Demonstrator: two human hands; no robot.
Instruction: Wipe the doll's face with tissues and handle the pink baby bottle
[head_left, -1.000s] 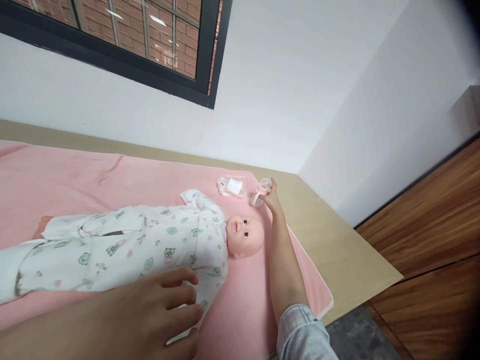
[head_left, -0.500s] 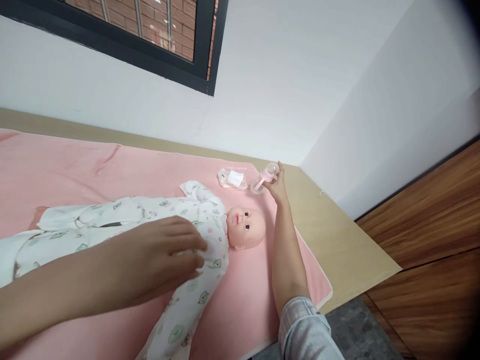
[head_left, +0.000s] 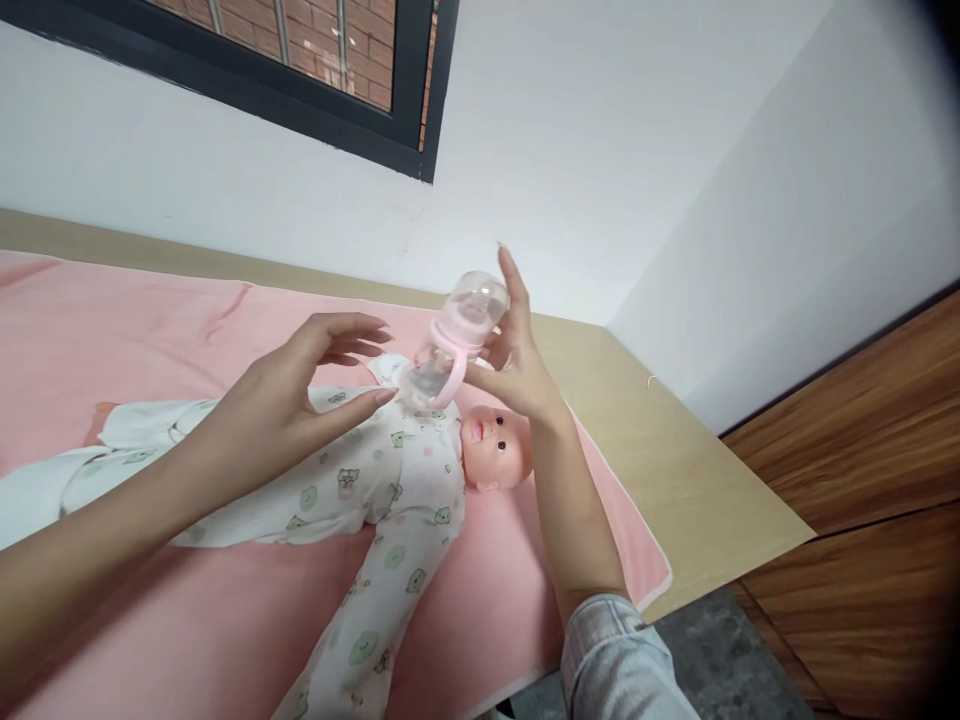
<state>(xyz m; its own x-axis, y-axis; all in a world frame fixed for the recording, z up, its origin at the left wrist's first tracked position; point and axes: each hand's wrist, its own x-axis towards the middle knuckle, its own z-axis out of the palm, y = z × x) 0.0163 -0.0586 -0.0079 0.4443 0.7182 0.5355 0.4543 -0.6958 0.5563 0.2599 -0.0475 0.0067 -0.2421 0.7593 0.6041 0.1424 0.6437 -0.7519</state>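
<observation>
A clear baby bottle [head_left: 459, 335] with a pink collar, pink handles and a domed clear cap is held tilted above the doll. My right hand [head_left: 517, 355] grips it from the right, index finger raised along the cap. On the left, my left hand [head_left: 319, 375] is open, thumb and fingers apart, close to the bottle's base without clearly touching it. Below both hands a baby doll [head_left: 495, 447] lies on its back, dressed in a white patterned suit [head_left: 352, 475]. The bottle and right hand hide most of the small white packet behind them.
A pink blanket [head_left: 480, 600] lies under the doll on a light wooden tabletop [head_left: 675, 480]. White walls meet at the back right, below a dark-framed window [head_left: 409, 90]. Brown wooden panels [head_left: 870, 420] stand at the right, beside a grey floor [head_left: 720, 650].
My right hand has lifted the bottle off the blanket's far corner and brought it left, nearer to me. My left hand has risen toward the bottle and opened out.
</observation>
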